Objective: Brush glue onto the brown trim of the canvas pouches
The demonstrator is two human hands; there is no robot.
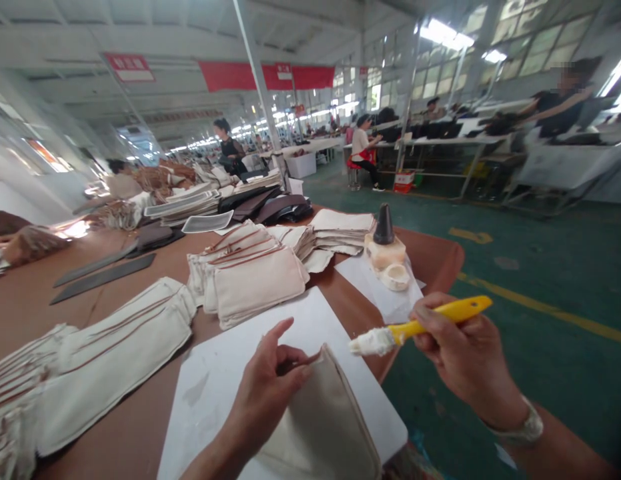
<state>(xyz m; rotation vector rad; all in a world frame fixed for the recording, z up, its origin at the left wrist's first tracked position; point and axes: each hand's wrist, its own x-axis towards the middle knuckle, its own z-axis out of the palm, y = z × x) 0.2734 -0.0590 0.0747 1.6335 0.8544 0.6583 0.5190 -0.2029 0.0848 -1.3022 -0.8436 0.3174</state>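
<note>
My right hand (457,353) is closed around the yellow handle of a brush (430,320), whose bristles are thick with white paste and point left. Under my left hand (270,387) lies a cream fabric panel (325,420) with a stitched edge; thumb and fingers pinch its upper corner and lift it a little. The panel rests on a white board (210,373) that slants across the table. The brush tip is just right of the panel's corner, apart from it. Beyond the brush, a glue bottle (385,247) with a black cone top stands beside a small pasty cap (395,277).
Stacks of cream panels (260,280) lie behind the board, and more fanned panels (115,353) spread on the left. Dark strips (105,277) lie on the brown table (200,330). The table's right edge drops to a green floor (550,273). Several people work in the background.
</note>
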